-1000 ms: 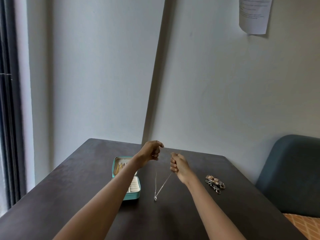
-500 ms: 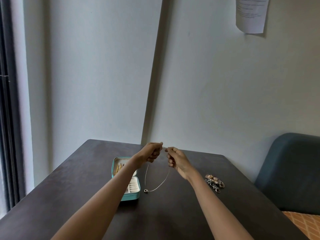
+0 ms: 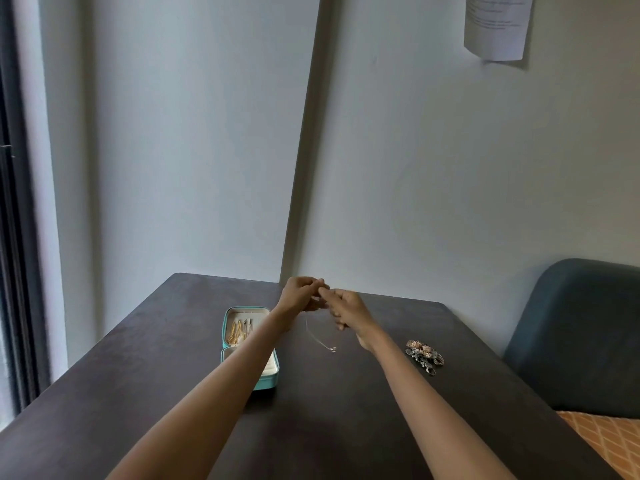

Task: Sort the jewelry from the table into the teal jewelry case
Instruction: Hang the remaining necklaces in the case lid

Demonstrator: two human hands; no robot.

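A thin silver necklace [image 3: 320, 339] with a small pendant hangs in a loop over the dark table [image 3: 346, 410]. My left hand [image 3: 300, 293] and my right hand [image 3: 341, 304] meet fingertip to fingertip above it, each pinching an end of the chain. The teal jewelry case [image 3: 268, 381] lies open to the left, under my left forearm. Gold and silver chains lie in its far half; my arm partly hides the near half.
A small heap of jewelry [image 3: 424, 356] lies on the table to the right of my right forearm. A dark blue chair [image 3: 581, 334] stands at the right with an orange patterned cushion [image 3: 609, 441]. A paper sheet [image 3: 497, 26] hangs on the wall.
My hands have come together until their fingertips touch. The necklace, stretched lower a second ago, now hangs as a shorter loop, and its pendant has swung right.
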